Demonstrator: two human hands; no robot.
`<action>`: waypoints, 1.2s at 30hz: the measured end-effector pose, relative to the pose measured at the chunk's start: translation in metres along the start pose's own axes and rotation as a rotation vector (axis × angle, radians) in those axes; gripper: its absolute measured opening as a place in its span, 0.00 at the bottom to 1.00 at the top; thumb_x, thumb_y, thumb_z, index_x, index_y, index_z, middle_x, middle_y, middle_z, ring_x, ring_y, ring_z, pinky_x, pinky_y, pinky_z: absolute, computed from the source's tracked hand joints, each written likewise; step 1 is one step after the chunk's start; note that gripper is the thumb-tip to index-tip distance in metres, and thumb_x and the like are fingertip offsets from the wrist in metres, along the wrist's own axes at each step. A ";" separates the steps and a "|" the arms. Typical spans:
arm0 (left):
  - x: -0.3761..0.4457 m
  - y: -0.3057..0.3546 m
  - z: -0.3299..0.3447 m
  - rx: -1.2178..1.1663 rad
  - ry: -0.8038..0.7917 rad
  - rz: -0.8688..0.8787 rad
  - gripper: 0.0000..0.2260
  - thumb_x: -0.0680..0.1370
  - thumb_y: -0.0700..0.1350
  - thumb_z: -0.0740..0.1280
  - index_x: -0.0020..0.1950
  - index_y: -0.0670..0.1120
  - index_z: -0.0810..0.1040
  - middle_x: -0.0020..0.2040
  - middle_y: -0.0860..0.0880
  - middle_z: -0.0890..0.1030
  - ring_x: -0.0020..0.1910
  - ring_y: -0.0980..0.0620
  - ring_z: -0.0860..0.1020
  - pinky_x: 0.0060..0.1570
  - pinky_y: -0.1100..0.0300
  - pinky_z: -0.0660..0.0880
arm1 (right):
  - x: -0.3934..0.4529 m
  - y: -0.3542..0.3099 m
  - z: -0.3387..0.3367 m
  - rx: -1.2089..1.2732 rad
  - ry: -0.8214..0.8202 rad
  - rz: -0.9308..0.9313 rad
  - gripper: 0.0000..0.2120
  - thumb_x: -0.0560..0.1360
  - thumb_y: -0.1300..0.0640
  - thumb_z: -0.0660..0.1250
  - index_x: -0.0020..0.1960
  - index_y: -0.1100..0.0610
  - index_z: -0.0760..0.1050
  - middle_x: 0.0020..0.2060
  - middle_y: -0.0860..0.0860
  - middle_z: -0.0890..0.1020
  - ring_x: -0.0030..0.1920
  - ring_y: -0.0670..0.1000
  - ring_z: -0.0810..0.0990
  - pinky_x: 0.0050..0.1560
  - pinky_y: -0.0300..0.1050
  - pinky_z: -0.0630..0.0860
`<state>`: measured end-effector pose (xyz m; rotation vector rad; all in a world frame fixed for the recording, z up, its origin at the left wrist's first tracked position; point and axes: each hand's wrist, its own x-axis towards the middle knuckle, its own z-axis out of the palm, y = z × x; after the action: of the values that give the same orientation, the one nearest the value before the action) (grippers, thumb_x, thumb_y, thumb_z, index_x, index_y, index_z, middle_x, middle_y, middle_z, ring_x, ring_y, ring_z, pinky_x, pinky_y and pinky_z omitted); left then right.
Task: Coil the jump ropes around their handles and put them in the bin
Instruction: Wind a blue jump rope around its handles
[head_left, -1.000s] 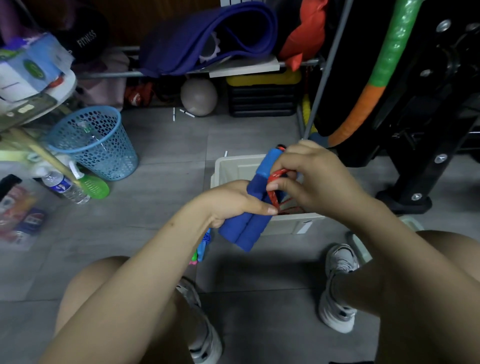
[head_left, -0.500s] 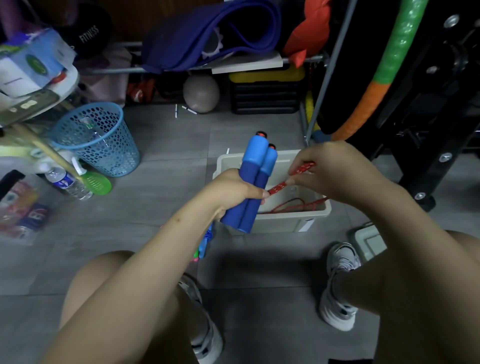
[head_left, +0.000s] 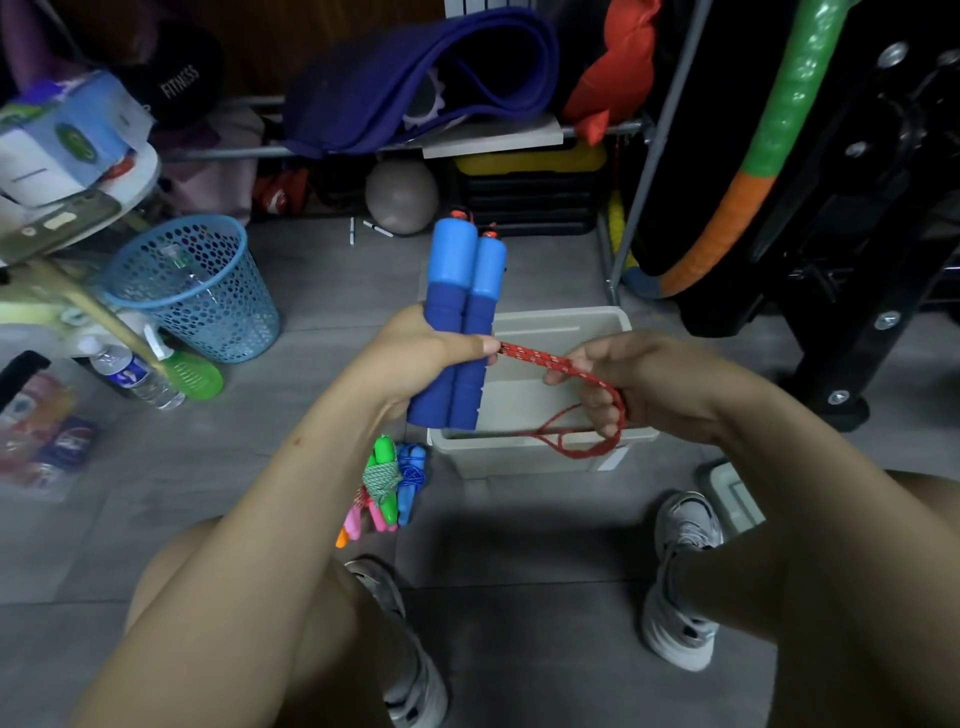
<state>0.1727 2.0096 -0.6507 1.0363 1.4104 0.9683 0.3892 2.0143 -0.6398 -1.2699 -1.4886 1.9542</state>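
My left hand (head_left: 415, 358) grips two blue foam jump rope handles (head_left: 462, 312), held side by side and upright above the left edge of a beige bin (head_left: 524, 457). A red speckled rope (head_left: 545, 361) runs from under my left thumb to my right hand (head_left: 639, 384), which pinches it taut. The rope's slack loops down from my right fingers and hangs over the bin's front rim. On the floor left of the bin lies a pile of other jump ropes (head_left: 387, 483) with green, pink, blue and orange handles.
A blue mesh waste basket (head_left: 192, 291) stands at the left, with a water bottle (head_left: 135, 374) and a green spray bottle (head_left: 187, 369) beside it. A grey ball (head_left: 401, 195) and shelf clutter lie behind. Black gym equipment (head_left: 831, 234) fills the right. A bin lid (head_left: 732, 493) lies by my right shoe.
My left hand has lifted the handles and turned them upright. My right hand has moved right and down, drawing the red rope out taut from the handles.
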 end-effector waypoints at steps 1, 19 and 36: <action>0.000 0.000 -0.001 0.033 -0.017 -0.003 0.08 0.72 0.34 0.71 0.50 0.38 0.77 0.37 0.47 0.82 0.34 0.54 0.81 0.36 0.61 0.78 | -0.003 0.000 0.001 -0.008 0.003 -0.005 0.10 0.80 0.56 0.58 0.52 0.61 0.76 0.27 0.49 0.69 0.28 0.49 0.66 0.29 0.40 0.67; -0.021 -0.004 0.046 0.466 -0.661 -0.140 0.08 0.69 0.37 0.75 0.41 0.47 0.79 0.36 0.54 0.82 0.38 0.60 0.80 0.46 0.67 0.77 | 0.000 -0.019 0.021 -1.107 0.241 -0.815 0.05 0.65 0.49 0.71 0.37 0.50 0.82 0.35 0.46 0.82 0.38 0.49 0.80 0.39 0.45 0.77; -0.024 -0.003 0.040 0.948 -0.871 -0.104 0.05 0.71 0.45 0.74 0.42 0.43 0.83 0.34 0.54 0.82 0.32 0.59 0.78 0.37 0.69 0.74 | -0.004 -0.024 -0.008 -0.744 -0.267 -0.146 0.07 0.66 0.57 0.76 0.43 0.56 0.82 0.38 0.50 0.84 0.39 0.47 0.79 0.44 0.39 0.74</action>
<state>0.2130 1.9859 -0.6504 1.7500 1.1021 -0.3384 0.3929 2.0247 -0.6161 -1.1233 -2.5132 1.5587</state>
